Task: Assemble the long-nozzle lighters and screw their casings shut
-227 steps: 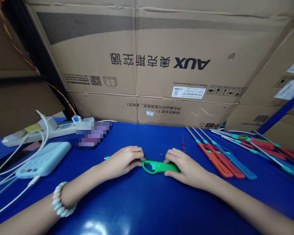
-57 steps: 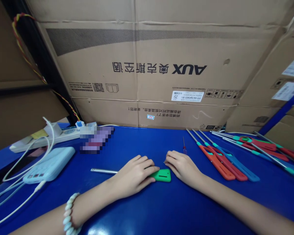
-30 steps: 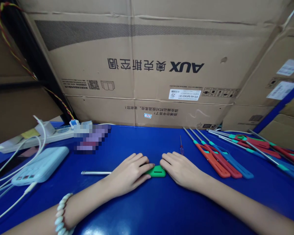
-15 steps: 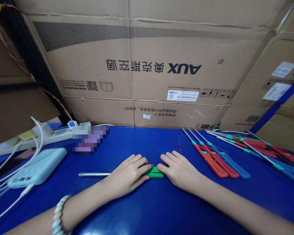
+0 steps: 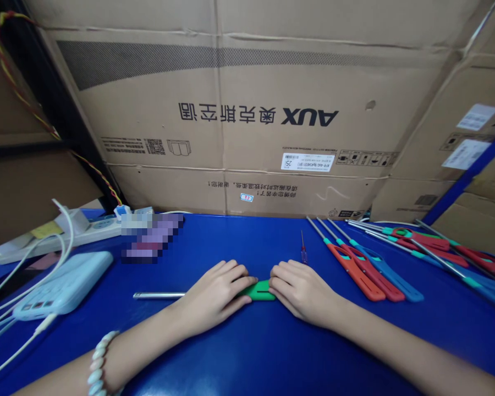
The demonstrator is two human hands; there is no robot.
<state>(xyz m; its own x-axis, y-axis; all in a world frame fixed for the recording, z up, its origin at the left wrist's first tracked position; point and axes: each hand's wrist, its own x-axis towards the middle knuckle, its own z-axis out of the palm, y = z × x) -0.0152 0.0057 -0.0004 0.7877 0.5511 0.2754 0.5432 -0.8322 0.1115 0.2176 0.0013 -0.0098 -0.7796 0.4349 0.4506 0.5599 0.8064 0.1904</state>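
A long-nosed lighter with a green handle [image 5: 260,290] lies crosswise on the blue table, its metal tube [image 5: 159,295] pointing left. My left hand [image 5: 220,294] is wrapped over the front part of the handle and hides where the tube meets it. At the handle's right end, the curled fingers of my right hand [image 5: 301,290] grip the tip and cover it. Just beyond the right hand lies a small screwdriver [image 5: 304,253] with a clear purple handle.
To the right, an orange lighter [image 5: 361,275], a red lighter [image 5: 381,278] and a blue lighter [image 5: 402,280] lie side by side. Several more are piled farther right. A power bank [image 5: 66,286] with cables and a power strip [image 5: 86,234] occupy the left. Cardboard [image 5: 247,82] stands behind.
My right hand's fingers have curled in and closed around the right end of the green handle. My left hand and the lighter stay nearly in place.
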